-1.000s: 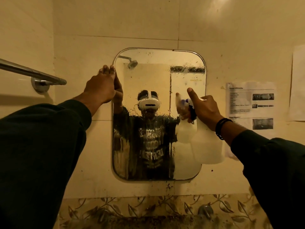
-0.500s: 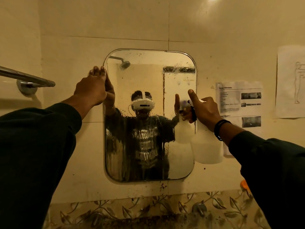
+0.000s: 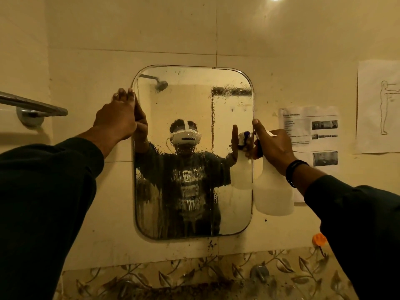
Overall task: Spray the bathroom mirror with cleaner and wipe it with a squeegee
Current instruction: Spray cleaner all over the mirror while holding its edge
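A rounded rectangular mirror [image 3: 194, 100] hangs on the tiled wall, wet with droplets and streaks running down its lower half. My left hand [image 3: 115, 119] presses flat against the mirror's upper left edge, fingers together and holding nothing. My right hand [image 3: 273, 148] grips the neck of a white translucent spray bottle [image 3: 272, 195] at the mirror's right edge, nozzle facing the glass, index finger raised. No squeegee is in view.
A metal towel bar [image 3: 32, 106] sticks out from the wall at left. Printed paper sheets [image 3: 311, 131] and a drawing sheet [image 3: 378, 105] are stuck to the wall at right. A small orange object [image 3: 319, 239] and a tap [image 3: 259, 273] sit below.
Both hands stay in the same places on the mirror and bottle. The view has shifted right and down a little, bringing the drawing sheet and the orange object into sight.
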`<act>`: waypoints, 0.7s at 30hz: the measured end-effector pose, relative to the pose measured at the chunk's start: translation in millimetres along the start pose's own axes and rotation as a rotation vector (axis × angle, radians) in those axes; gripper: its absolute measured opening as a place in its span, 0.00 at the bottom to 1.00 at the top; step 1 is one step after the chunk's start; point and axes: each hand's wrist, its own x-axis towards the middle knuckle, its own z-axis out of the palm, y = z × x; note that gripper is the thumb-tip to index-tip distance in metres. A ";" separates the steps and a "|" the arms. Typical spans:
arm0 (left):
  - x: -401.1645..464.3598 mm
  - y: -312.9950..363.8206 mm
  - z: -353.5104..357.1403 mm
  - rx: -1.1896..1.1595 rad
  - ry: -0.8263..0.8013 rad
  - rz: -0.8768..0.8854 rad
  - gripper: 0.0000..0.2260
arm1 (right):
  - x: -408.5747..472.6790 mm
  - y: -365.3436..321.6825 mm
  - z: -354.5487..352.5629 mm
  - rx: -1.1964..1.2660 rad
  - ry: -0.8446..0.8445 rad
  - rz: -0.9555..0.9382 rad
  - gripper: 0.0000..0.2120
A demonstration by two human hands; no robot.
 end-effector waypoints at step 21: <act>3.3 -3.1 4.6 -0.007 0.030 0.028 0.37 | -25.4 17.2 17.6 -0.080 -0.167 0.022 0.37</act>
